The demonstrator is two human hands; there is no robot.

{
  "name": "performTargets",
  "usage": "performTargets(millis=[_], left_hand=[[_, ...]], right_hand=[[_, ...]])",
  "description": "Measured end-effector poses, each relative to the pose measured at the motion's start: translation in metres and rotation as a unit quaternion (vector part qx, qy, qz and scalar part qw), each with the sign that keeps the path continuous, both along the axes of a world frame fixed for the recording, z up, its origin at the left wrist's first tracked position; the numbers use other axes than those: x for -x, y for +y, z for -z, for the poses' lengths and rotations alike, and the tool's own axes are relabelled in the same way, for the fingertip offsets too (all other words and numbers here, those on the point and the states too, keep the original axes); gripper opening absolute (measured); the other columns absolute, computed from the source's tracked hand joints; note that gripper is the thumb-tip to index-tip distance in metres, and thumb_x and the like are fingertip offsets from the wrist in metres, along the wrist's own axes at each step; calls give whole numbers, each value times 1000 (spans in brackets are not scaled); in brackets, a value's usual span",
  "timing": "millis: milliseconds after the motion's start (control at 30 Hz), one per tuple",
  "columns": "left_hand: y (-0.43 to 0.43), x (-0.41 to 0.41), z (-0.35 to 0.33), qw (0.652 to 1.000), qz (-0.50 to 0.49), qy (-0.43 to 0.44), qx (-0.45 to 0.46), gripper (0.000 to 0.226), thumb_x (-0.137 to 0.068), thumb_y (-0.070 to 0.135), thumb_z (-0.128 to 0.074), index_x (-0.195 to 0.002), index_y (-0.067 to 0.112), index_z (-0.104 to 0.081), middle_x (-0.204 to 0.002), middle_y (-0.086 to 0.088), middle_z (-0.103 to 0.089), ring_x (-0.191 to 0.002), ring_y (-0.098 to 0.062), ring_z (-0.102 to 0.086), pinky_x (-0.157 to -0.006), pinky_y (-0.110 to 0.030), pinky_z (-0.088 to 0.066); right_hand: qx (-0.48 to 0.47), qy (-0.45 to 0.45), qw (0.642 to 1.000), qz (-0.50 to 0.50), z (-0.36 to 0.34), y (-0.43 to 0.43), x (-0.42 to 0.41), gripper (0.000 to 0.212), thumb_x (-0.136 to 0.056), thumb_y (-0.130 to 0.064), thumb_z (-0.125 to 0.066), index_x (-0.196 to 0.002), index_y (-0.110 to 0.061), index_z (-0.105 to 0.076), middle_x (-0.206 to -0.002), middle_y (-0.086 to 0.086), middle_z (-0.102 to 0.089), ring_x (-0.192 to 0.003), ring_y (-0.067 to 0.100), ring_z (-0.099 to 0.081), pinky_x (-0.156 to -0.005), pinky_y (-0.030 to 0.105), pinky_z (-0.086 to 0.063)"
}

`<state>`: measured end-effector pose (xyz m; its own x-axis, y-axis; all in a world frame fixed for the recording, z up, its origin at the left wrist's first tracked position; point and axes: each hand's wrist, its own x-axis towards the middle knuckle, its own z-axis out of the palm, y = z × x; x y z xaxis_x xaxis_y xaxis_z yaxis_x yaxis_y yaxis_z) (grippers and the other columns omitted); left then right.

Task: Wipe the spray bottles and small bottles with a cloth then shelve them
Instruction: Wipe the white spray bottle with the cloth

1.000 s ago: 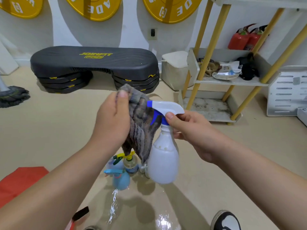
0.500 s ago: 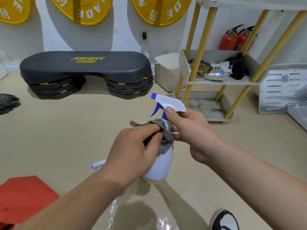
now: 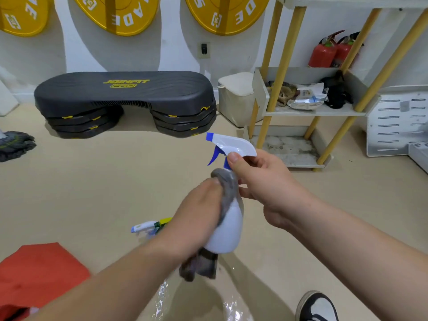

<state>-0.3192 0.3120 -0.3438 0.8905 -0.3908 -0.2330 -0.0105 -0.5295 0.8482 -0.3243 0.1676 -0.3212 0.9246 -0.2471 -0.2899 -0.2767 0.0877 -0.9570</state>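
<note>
Right hand (image 3: 266, 188) pinches the neck of the white plastic spray bottle with a blue trigger (image 3: 228, 205) at mid-frame, steadying it upright so the left hand (image 3: 196, 218), curled around a grey striped cloth (image 3: 225, 191), can rub its body.

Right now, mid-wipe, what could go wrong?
1. The right hand holds the white spray bottle only at its neck. The left hand, rubbing it with the cloth, might twist it loose.
2. The shiny, wet-looking patch near the shoe could be slippery.
</note>
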Motion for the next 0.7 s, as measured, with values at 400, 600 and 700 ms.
performTargets(millis=[400,600,700], left_hand=[[17,-37,21,927,-75,312,193,55,-92,56,-67,-108,4,-68,-109,-27,-73,-90,-40,-71,-92,-55,-56],[-7,6,36,956,51,-288,-26,22,-102,37,-40,-114,23,-53,-108,4,-58,-101,-18,-54,-85,-36,-42],[3,-11,25,991,28,-117,62,24,-108,40,-42,-110,31,-64,-104,8,-69,-98,-17,-62,-83,-34,-48]], right_hand=[[-14,-5,999,51,-9,4,2,23,-100,-35,-67,-111,-15,-72,-111,18,-74,-83,23,-59,-99,60,-52],[-28,21,997,73,1,4,2,20,-101,-30,-67,-104,-12,-72,-85,3,-73,-66,12,-67,-62,24,-59],[-18,7,997,78,-3,3,0,21,-101,-30,-67,-105,-10,-73,-96,13,-77,-78,20,-67,-90,49,-62]])
